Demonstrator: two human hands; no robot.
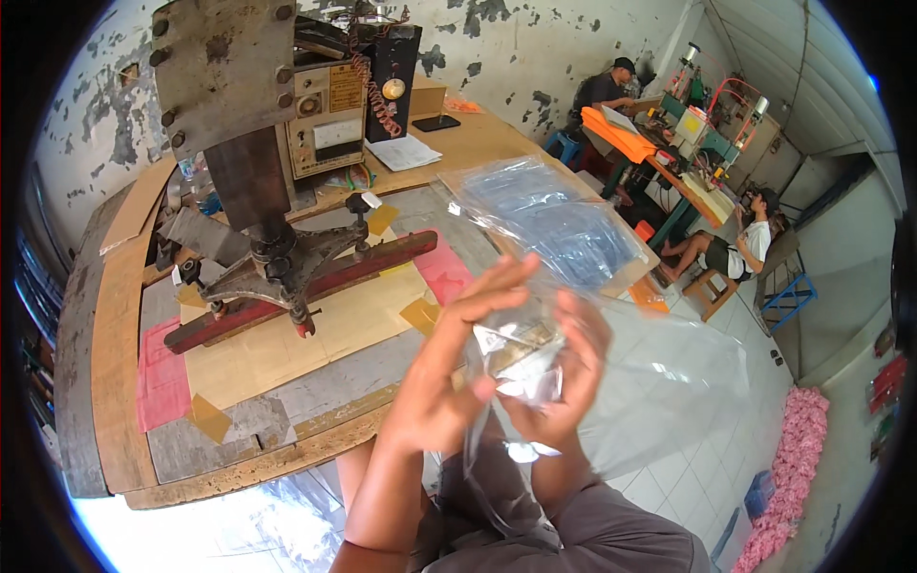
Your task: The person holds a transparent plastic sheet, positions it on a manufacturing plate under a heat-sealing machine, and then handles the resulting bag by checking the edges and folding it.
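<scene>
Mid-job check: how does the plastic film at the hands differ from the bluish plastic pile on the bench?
Support: the plastic film is up at the left hand and right hand; the bluish plastic pile lies on the bench.
Shape: the film is bunched at the hands and trails rightward; the pile lies roughly flat.
Colour: the film looks nearly colourless, the pile bluish.
Both look glossy.

Two hands [430,382], one press [250,177], one red bar [382,261], one phone [437,122], two co-workers [757,239].
</scene>
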